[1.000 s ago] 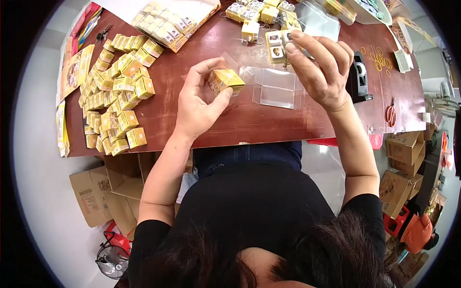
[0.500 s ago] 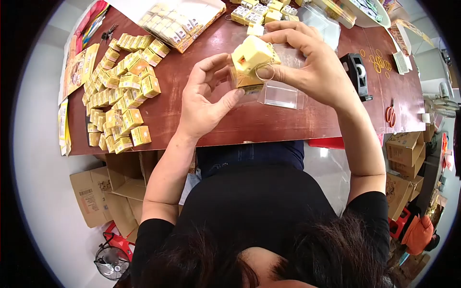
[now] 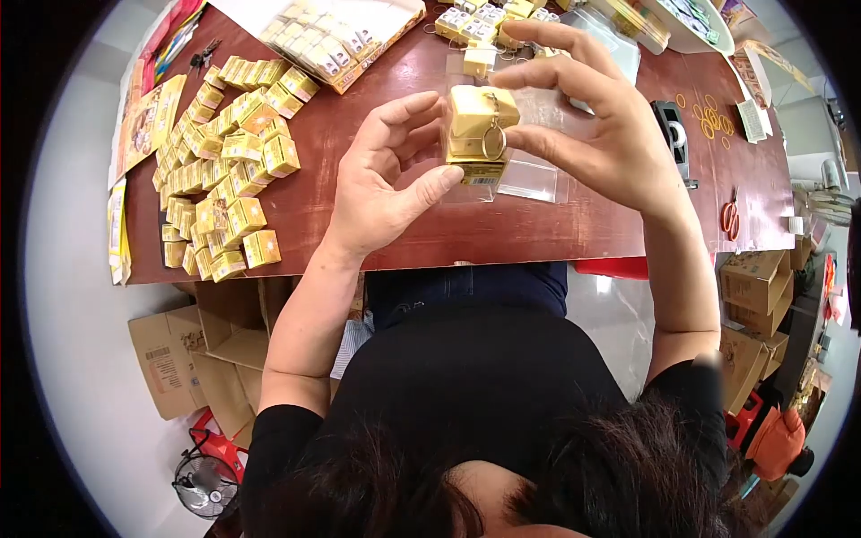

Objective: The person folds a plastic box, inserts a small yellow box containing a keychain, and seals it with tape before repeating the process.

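My left hand (image 3: 381, 179) is curled around the left side of a clear plastic case (image 3: 477, 193), its thumb at the lower front corner. A small yellow printed box (image 3: 477, 172) shows in the lower part of the case. Directly above it is a pale yellow block-shaped keychain (image 3: 473, 109), upright, its chain and metal ring hanging down the front. My right hand (image 3: 596, 125) is closed around the keychain's right side, with the thumb by the ring and the index fingertip at the top edge. Another clear plastic piece (image 3: 531, 182) lies on the table behind.
Many small yellow boxes (image 3: 224, 161) cover the table's left side. An open carton of packed pieces (image 3: 332, 45) and loose keychains (image 3: 475, 27) stand at the back. To the right are a tape dispenser (image 3: 671, 134), rubber bands (image 3: 713, 118) and red-handled scissors (image 3: 730, 219).
The keychain has turned upright and come down a little over the small box, its ring now hanging in front. My right hand's fingers have spread slightly and shifted right.
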`<state>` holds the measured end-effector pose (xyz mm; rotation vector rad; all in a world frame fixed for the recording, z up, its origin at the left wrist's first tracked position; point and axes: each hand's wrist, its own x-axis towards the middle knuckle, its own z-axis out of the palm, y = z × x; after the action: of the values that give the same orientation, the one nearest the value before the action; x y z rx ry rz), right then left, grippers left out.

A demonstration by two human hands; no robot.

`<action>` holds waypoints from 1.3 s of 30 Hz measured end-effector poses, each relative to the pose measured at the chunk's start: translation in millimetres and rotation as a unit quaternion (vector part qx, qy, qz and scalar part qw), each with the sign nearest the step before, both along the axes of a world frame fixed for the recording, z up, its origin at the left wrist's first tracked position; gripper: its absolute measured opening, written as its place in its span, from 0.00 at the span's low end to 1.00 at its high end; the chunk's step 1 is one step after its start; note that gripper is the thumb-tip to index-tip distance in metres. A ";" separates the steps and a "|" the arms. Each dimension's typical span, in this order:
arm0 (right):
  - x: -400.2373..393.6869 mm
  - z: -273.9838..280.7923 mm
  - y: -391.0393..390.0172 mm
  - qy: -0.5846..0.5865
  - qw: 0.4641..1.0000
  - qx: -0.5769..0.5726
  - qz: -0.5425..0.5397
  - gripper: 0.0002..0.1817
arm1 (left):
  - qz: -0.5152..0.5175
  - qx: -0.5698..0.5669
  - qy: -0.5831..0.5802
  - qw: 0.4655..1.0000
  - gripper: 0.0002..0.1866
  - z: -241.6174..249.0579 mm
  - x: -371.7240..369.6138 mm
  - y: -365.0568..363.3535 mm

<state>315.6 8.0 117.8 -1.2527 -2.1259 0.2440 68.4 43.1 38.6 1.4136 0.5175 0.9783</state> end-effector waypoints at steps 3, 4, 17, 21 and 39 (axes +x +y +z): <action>-2.2 2.8 -11.3 -0.024 0.996 0.078 0.019 0.26 | -0.021 -0.019 -0.023 0.999 0.37 3.7 2.4 0.1; -1.9 2.6 -13.5 -0.031 0.994 0.104 0.023 0.26 | -0.021 -0.018 -0.018 0.999 0.37 5.7 3.8 0.1; 16.1 -5.9 -4.3 0.020 0.994 0.103 0.006 0.29 | -0.021 0.001 0.018 1.000 0.37 13.2 9.6 1.4; 21.4 -7.1 -4.5 0.036 0.994 0.103 0.006 0.30 | -0.016 0.001 0.035 0.999 0.37 14.8 9.6 2.1; 2.5 -12.6 6.8 0.107 0.989 0.101 -0.009 0.35 | -0.011 -0.012 0.018 1.000 0.36 17.7 11.4 1.9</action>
<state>318.1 14.7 105.2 -1.0767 -1.9040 0.1437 79.8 45.0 56.4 1.4155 0.5385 0.9282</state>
